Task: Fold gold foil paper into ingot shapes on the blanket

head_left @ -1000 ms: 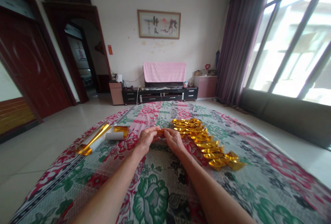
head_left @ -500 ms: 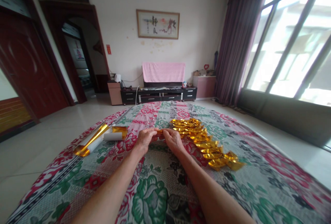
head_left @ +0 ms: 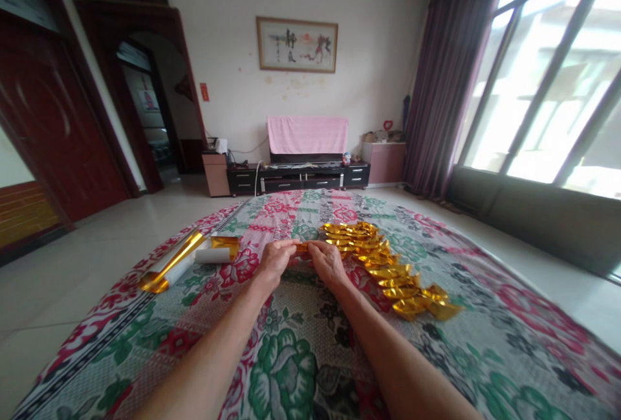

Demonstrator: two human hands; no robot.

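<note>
Barely shifted: left hand [head_left: 274, 261], right hand [head_left: 328, 262]; each grip pinched closed on gold foil [head_left: 301, 248] spanning between them.

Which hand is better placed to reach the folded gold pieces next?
Probably the right hand: it is nearer the folded pieces; the left hand is farther left. Both hold gold foil.
</note>
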